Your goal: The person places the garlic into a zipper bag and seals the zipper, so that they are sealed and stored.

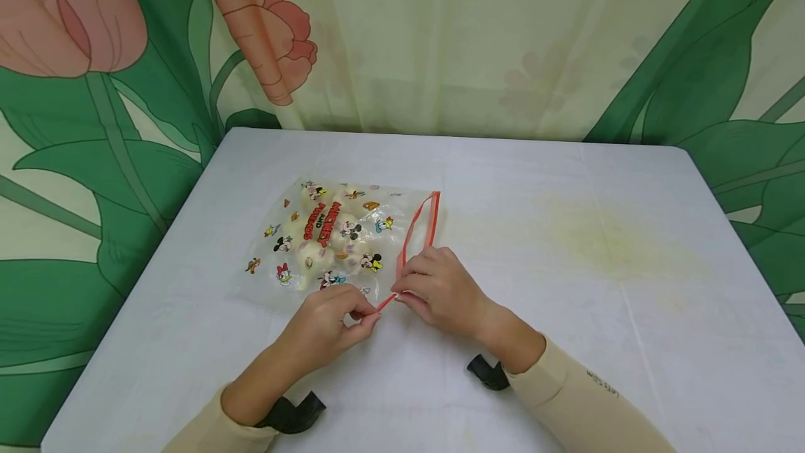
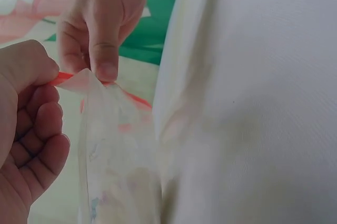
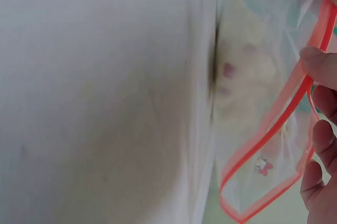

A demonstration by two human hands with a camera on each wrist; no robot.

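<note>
A clear zip bag [image 1: 327, 236] printed with cartoon figures lies on the white table [image 1: 566, 341], with pale round pieces inside. Its red zip strip [image 1: 420, 226] runs along the right side, and the two lips stand apart. My left hand [image 1: 371, 317] pinches the near corner of the strip. Right beside it, my right hand [image 1: 402, 292] pinches the strip a little further along. The left wrist view shows the left hand [image 2: 50, 79], the right hand's fingers [image 2: 102, 66] and the bag [image 2: 118, 150] hanging between them. In the right wrist view the red strip [image 3: 274, 129] forms an open loop by the right hand's fingers [image 3: 321, 66].
A flower-and-leaf curtain [image 1: 402, 40] hangs behind the table and along both sides. A faint yellow stain [image 1: 604, 236] marks the cloth to the right of the bag. Black straps [image 1: 487, 372] sit on both wrists.
</note>
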